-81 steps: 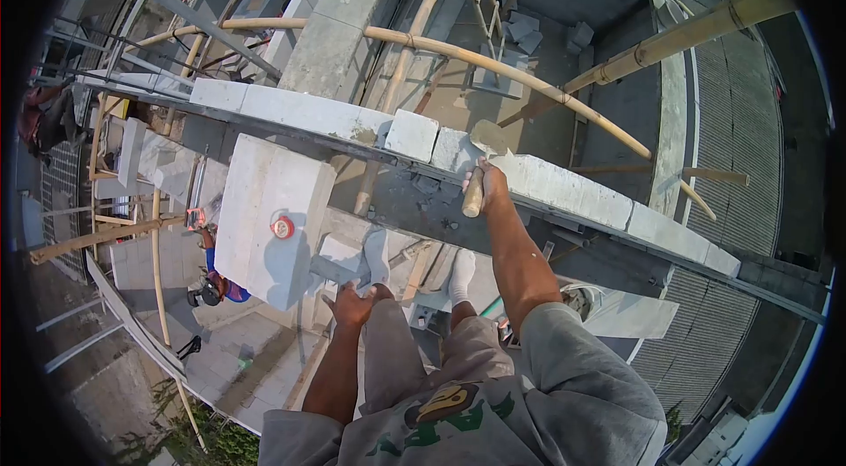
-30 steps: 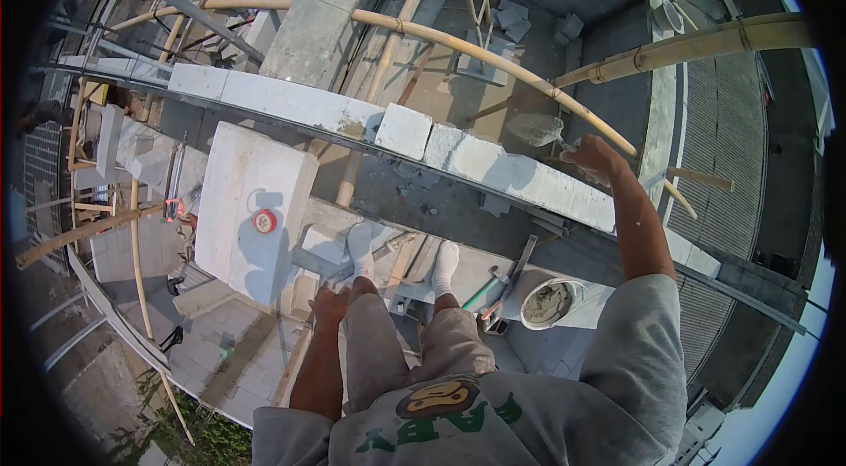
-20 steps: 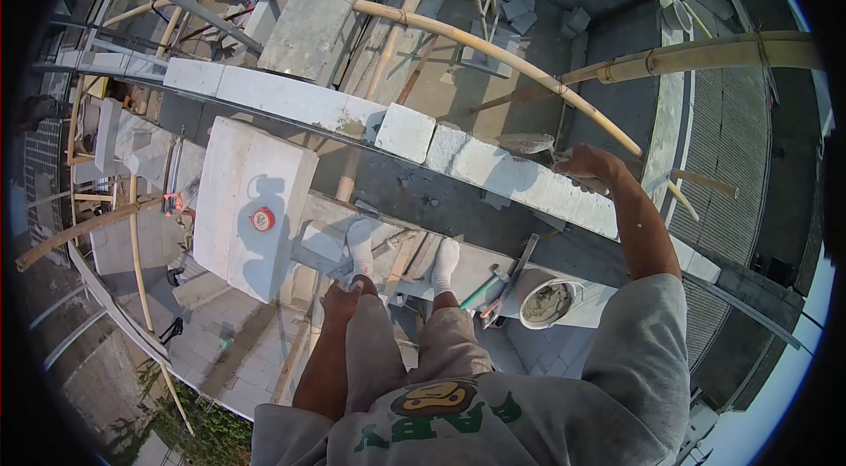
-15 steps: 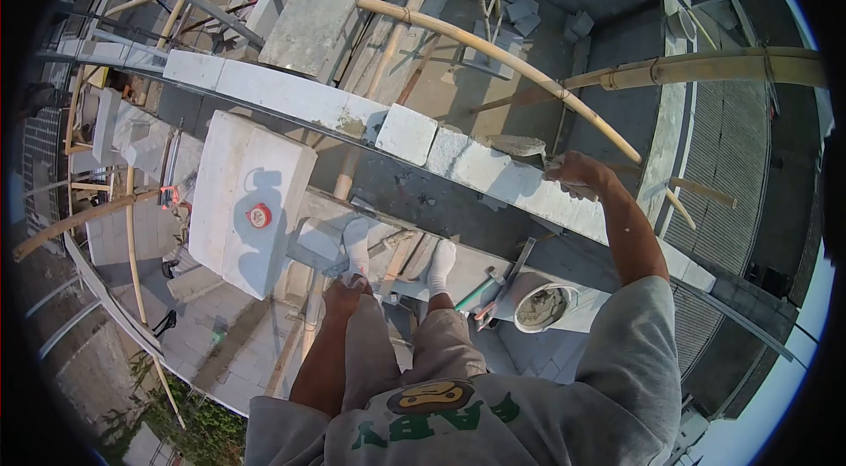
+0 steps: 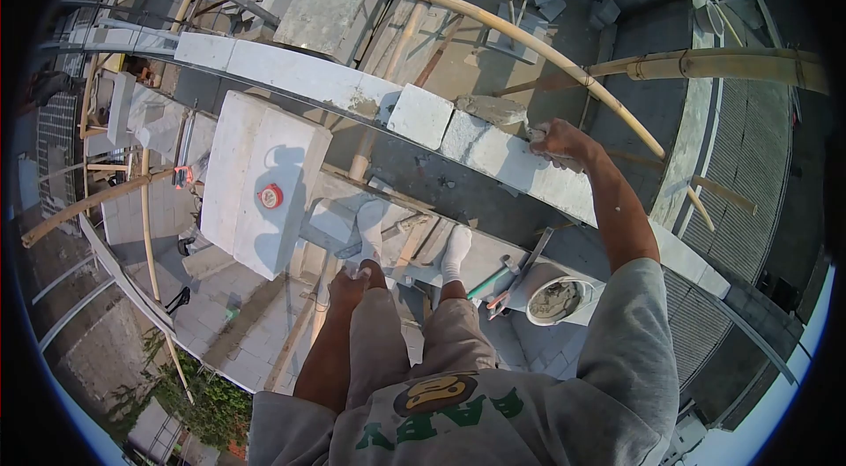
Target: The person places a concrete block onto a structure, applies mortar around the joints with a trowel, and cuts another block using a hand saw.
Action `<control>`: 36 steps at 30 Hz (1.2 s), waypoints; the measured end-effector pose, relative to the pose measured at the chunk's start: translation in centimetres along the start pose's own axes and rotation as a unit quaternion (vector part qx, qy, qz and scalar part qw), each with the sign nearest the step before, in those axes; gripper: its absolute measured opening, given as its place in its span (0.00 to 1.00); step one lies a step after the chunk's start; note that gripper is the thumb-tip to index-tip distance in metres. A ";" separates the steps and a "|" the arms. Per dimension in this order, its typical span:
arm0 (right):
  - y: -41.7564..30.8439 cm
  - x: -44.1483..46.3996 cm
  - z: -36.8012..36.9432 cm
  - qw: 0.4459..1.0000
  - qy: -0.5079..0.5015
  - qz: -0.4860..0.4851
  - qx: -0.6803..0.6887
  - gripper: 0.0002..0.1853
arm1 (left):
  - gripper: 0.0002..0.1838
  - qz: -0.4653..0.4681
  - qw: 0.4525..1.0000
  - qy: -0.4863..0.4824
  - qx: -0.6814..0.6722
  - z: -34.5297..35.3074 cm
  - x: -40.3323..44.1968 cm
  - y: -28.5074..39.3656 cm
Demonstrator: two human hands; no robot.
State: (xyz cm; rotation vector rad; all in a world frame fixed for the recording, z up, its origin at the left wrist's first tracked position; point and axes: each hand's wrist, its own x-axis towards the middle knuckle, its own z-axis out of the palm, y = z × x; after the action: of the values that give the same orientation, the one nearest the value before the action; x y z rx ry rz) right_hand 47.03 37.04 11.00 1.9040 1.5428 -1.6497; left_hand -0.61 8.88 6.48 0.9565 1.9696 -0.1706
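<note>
Head view:
1. Right hand [image 5: 561, 146] has its grip closed on the handle end of a trowel [image 5: 491, 109].
2. Its blade points leftward from that grip, along the far edge of the white blocks [image 5: 483, 149].
3. Left hand [image 5: 350, 283] is curled beside the left leg [image 5: 376, 325]; I cannot tell whether it holds anything.
4. Mortar bucket [image 5: 535, 286] stands well apart from both.

Trowel blade [image 5: 491, 110], probably metal, dull, rough, chalky matt blocks [image 5: 421, 116], smooth bamboo pole [image 5: 529, 38]
</note>
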 end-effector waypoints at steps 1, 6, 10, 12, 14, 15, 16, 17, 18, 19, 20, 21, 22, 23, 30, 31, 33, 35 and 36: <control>0.3 -0.1 0.1 1.000 0.011 -0.002 -0.009 0.15 | 0.32 -0.001 1.000 0.007 0.003 0.4 0.2 -0.3; 3.1 -2.0 3.0 0.959 0.210 -0.165 -0.094 0.17 | 0.34 0.019 0.998 -0.014 -0.061 1.4 0.2 -0.4; 3.6 -5.0 5.2 0.933 0.275 -0.171 -0.154 0.18 | 0.31 0.014 0.998 -0.005 -0.062 2.4 0.4 0.2; 3.4 -5.8 6.8 0.907 0.324 -0.175 -0.203 0.18 | 0.29 -0.007 0.999 0.011 -0.033 2.8 0.2 0.4; 2.6 -6.5 8.3 0.875 0.373 -0.201 -0.233 0.19 | 0.28 0.025 0.998 -0.002 -0.052 3.3 0.2 0.0; 2.4 -6.5 8.7 0.868 0.386 -0.196 -0.243 0.18 | 0.27 0.040 0.997 -0.009 -0.061 3.3 0.0 0.4; 2.4 -6.3 9.4 0.861 0.398 -0.191 -0.253 0.18 | 0.27 0.034 0.998 -0.015 -0.059 3.2 -0.4 0.6; 2.3 -6.2 10.0 0.854 0.410 -0.187 -0.260 0.18 | 0.26 0.027 0.998 -0.020 -0.057 3.0 -0.8 0.8; 1.8 -6.6 10.3 0.856 0.417 -0.170 -0.254 0.19 | 0.26 0.019 0.998 -0.023 -0.054 2.6 -1.2 1.4; 1.9 -6.4 10.6 0.853 0.415 -0.169 -0.268 0.19 | 0.26 0.019 0.998 -0.022 -0.058 2.4 -1.9 1.7; 2.3 -6.1 10.8 0.849 0.414 -0.165 -0.281 0.18 | 0.25 0.021 0.998 -0.021 -0.061 2.2 -2.4 2.0; 2.5 -6.0 10.7 0.844 0.416 -0.161 -0.297 0.18 | 0.25 0.026 0.997 -0.021 -0.065 2.2 -2.6 2.4; 2.7 -6.0 10.5 0.842 0.415 -0.157 -0.305 0.18 | 0.24 0.019 0.998 -0.024 -0.063 2.6 -2.3 1.9; 2.7 -6.1 10.3 0.840 0.414 -0.154 -0.314 0.18 | 0.24 0.012 0.998 -0.025 -0.063 3.2 -1.8 0.9; 2.6 -6.6 10.1 0.896 0.363 -0.079 -0.243 0.15 | 0.27 0.076 0.996 0.010 -0.038 4.3 -2.3 0.1; 2.4 -6.5 10.0 0.894 0.360 -0.079 -0.253 0.15 | 0.29 0.074 0.996 -0.003 -0.051 4.0 -2.7 0.3; 1.6 -6.0 9.5 0.890 0.357 -0.079 -0.274 0.15 | 0.32 0.072 0.994 -0.028 -0.076 3.3 -3.3 1.2; 1.2 -5.3 9.6 0.869 0.354 -0.093 -0.332 0.16 | 0.33 0.060 0.997 -0.025 -0.037 4.2 -2.5 0.2; 1.2 -5.2 9.8 0.858 0.352 -0.099 -0.360 0.17 | 0.34 0.054 0.998 -0.024 -0.016 4.7 -1.8 -0.5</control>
State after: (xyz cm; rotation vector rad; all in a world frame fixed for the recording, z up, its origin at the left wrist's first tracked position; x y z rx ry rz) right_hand 42.76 26.77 11.05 1.9863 2.2306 -0.2207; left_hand 2.78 5.37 5.02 1.0258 1.8666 -0.1003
